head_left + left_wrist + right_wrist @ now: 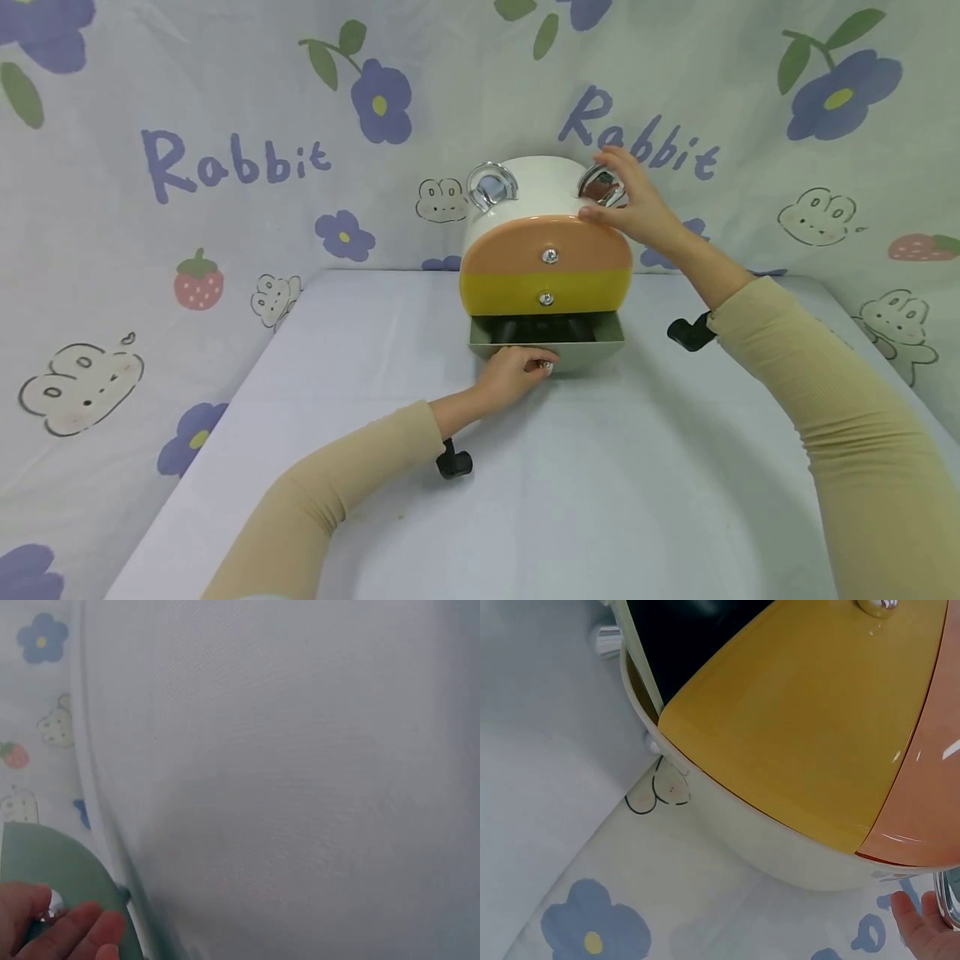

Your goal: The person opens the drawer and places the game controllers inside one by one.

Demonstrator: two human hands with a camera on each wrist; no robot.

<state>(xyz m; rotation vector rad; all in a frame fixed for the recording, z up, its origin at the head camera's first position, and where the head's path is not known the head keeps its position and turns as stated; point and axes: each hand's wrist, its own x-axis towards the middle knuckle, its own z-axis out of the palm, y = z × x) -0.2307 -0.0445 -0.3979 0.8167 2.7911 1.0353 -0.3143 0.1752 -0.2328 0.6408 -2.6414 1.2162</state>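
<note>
A small rounded drawer box with a white shell stands on the table, with an orange drawer, a yellow drawer and a green bottom drawer. The green one is pulled partway out, its inside dark. My left hand pinches the round silver knob on its front; thumb and fingers meet around that knob in the left wrist view. At the top right, my right hand holds a shiny silver ear-shaped piece between thumb and fingers. Only its fingertips show in the right wrist view.
A matching silver ear piece sits on the box's top left. White cloth covers the table. Behind the box hangs a curtain printed with rabbits, flowers and strawberries. Black wrist cameras stick out from both sleeves.
</note>
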